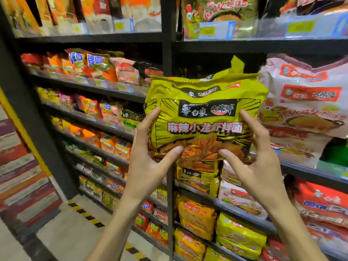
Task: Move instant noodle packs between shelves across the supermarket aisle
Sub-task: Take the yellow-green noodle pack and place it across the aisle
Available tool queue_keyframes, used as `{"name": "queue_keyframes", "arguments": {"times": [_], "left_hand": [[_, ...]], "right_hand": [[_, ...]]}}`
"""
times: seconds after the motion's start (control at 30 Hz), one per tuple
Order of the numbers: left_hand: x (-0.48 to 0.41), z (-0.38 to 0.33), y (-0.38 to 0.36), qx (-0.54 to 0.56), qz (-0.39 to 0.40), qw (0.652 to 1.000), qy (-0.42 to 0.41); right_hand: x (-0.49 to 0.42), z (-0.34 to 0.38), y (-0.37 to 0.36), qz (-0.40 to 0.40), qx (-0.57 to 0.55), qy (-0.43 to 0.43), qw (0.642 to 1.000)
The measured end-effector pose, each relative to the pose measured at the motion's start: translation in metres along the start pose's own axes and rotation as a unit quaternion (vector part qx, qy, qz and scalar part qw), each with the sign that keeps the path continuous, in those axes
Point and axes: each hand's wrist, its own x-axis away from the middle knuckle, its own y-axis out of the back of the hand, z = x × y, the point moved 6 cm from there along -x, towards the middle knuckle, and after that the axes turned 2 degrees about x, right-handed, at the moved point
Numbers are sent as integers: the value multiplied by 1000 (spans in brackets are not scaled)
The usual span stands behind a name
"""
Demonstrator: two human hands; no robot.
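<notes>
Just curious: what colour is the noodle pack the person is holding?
Yellow-green with black streaks, seen in the head view: noodle pack, held between left hand and right hand.

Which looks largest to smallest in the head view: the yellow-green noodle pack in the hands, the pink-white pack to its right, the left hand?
1. Yellow-green noodle pack, though it is nearest the camera.
2. Pink-white pack, partly cut off by the frame, so unsure against the first.
3. Left hand, clearly smallest.

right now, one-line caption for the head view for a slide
Left hand and right hand hold a yellow-green noodle multipack up before black supermarket shelves.
</notes>
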Motion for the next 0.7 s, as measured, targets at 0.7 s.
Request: {"name": "queue_keyframes", "arguments": {"times": [0.7], "left_hand": [[-142, 133, -81, 194, 92, 976, -40]], "right_hand": [[-85, -84, -41, -177, 210, 79, 958]]}}
